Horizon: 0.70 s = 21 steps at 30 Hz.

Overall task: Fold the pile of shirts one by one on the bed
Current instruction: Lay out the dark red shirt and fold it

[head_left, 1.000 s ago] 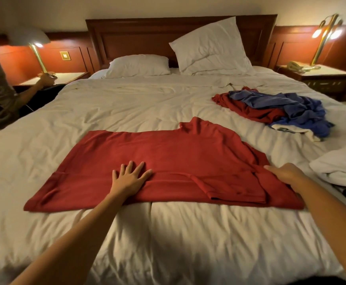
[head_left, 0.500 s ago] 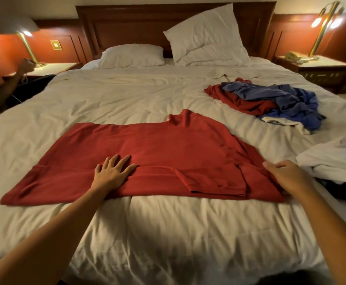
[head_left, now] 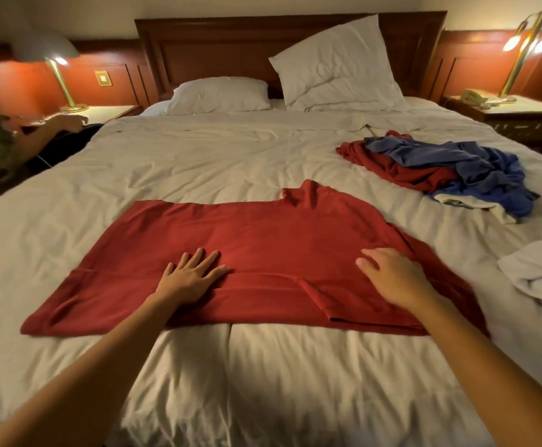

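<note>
- Red shirt [head_left: 279, 233] lies flat under our hands, near the foot of the bed [head_left: 198, 162].
- Our left hand [head_left: 192, 279] presses it, fingers straight and spread; our right hand [head_left: 392, 279] rests on it, fingers relaxed.
- Pile of shirts [head_left: 456, 169] sits well apart, far right.

Our left arm [head_left: 85, 375] and right arm [head_left: 488, 366] were stretched forward, bare. Our left grip [head_left: 192, 280] lay flat, fingers straight and spread. Our right grip [head_left: 392, 279] lay palm down, fingers relaxed.
</note>
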Tool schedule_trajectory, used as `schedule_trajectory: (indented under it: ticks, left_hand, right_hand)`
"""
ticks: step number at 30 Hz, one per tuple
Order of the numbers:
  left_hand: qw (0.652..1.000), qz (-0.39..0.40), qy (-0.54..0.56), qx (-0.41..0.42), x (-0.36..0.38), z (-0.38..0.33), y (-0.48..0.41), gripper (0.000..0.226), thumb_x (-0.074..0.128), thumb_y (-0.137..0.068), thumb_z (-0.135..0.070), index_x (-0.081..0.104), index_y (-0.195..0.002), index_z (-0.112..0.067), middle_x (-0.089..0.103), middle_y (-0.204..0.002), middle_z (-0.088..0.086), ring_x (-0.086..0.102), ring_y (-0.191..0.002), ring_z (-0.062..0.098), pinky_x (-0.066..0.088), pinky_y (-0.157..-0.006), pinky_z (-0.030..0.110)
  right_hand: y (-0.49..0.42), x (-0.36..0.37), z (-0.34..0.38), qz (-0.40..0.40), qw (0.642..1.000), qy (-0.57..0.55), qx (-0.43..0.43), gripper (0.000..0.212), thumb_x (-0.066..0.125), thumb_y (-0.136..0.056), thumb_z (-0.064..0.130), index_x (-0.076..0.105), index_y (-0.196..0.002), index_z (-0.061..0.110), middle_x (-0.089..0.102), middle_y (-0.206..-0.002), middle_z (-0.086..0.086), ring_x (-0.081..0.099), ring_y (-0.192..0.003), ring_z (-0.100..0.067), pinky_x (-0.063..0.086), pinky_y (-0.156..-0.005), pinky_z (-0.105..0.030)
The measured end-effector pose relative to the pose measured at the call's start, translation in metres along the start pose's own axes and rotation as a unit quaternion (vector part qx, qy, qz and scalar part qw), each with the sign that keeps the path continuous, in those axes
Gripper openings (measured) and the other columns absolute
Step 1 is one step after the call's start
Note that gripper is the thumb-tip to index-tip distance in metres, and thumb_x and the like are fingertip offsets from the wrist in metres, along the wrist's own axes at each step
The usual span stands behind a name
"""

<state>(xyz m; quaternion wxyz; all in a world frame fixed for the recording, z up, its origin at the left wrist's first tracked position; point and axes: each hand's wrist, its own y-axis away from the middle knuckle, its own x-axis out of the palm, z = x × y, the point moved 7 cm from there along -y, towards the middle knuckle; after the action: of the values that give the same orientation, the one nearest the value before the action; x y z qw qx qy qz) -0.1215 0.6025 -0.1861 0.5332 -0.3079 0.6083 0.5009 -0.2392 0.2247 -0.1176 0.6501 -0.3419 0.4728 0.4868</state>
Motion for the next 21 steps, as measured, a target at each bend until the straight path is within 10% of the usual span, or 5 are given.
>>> schedule_trajectory:
  ticks: [4,9,17,21]
  left_hand:
    - [0.998,-0.009,0.056,-0.035,0.005,0.031,-0.023,0.059,0.013,-0.100,-0.064,-0.007,-0.154,-0.052,-0.016,-0.167,-0.001,-0.010,-0.153,0.032,0.001,-0.122,0.054]
    - [0.990,-0.062,0.108,-0.068,0.009,0.064,-0.069,0.074,0.006,-0.084,-0.079,-0.010,-0.152,-0.054,-0.018,-0.165,-0.007,-0.017,-0.152,0.024,-0.008,-0.122,0.050]
    - [0.974,-0.191,0.119,-0.021,-0.022,0.096,-0.170,0.081,0.015,-0.082,-0.087,0.000,-0.154,-0.053,-0.005,-0.167,-0.010,-0.014,-0.153,0.017,-0.008,-0.124,0.046]
    - [0.948,-0.281,0.141,0.050,-0.049,0.101,-0.200,0.077,0.032,-0.083,-0.085,0.032,-0.150,-0.046,0.038,-0.152,-0.011,0.024,-0.147,0.015,0.005,-0.124,0.043]
  right_hand:
    - [-0.025,0.081,0.084,0.194,0.978,0.028,-0.065,0.069,0.017,-0.099,0.066,0.011,-0.159,0.032,0.000,-0.167,-0.002,-0.007,-0.153,-0.028,-0.008,-0.120,-0.052]
    - [-0.091,0.130,0.130,0.181,0.978,0.069,-0.080,0.079,0.008,-0.094,0.073,-0.018,-0.155,0.031,-0.028,-0.162,-0.003,-0.028,-0.148,-0.025,-0.019,-0.119,-0.051]
    - [-0.215,0.146,0.173,-0.013,0.979,0.091,-0.181,0.079,-0.001,-0.090,0.071,-0.022,-0.154,0.029,-0.028,-0.161,0.000,-0.030,-0.147,-0.020,-0.018,-0.120,-0.048]
    - [-0.251,0.139,0.183,-0.078,0.966,0.045,-0.243,0.072,0.016,-0.096,0.067,0.010,-0.159,0.033,0.019,-0.163,0.004,0.007,-0.153,-0.019,-0.008,-0.124,-0.045]
